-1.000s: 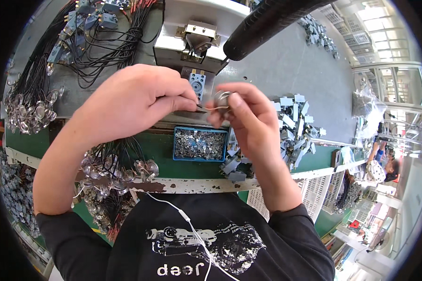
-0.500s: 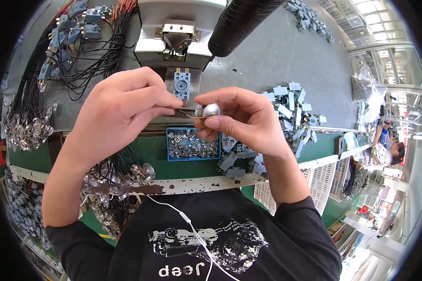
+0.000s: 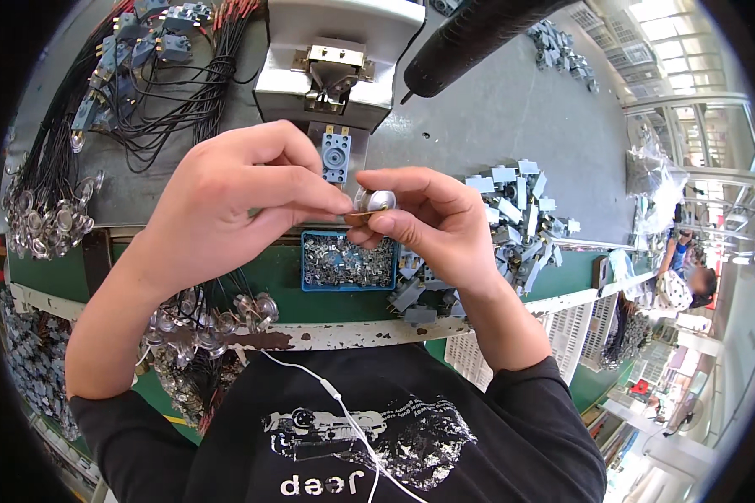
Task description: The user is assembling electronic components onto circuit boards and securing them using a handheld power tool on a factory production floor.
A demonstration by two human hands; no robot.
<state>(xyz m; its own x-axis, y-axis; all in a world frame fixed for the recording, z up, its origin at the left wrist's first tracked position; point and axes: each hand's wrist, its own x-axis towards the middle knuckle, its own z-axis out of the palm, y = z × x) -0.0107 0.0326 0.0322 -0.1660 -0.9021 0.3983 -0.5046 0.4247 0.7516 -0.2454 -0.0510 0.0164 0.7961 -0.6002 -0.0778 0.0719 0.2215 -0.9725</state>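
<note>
My right hand point(image 3: 449, 222) holds a small round silver metal cap point(image 3: 381, 200) between thumb and fingers. A thin copper-coloured wire point(image 3: 366, 213) runs along the cap's near side. Close against it from the left, my left hand point(image 3: 235, 197) is pinched, its fingertips on the wire's end; exactly how they grip is partly hidden. Just beyond my hands a blue-grey switch block point(image 3: 336, 155) with brass terminals lies on the metal plate of a bench machine point(image 3: 298, 84). Below my hands is a blue tray point(image 3: 348, 288) of small metal pieces.
A thick black cylinder point(image 3: 470, 50) slants over the bench at the top. Blue-grey blocks point(image 3: 524, 197) are heaped to the right. On the left lie black wires point(image 3: 214, 92) with silver round ends point(image 3: 63, 220). Another person point(image 3: 675, 281) is far off at the right.
My left fingertips have moved right, closer to the cap, and now cover more of the wire. The bench has shifted slightly right in view; the right hand still holds the cap.
</note>
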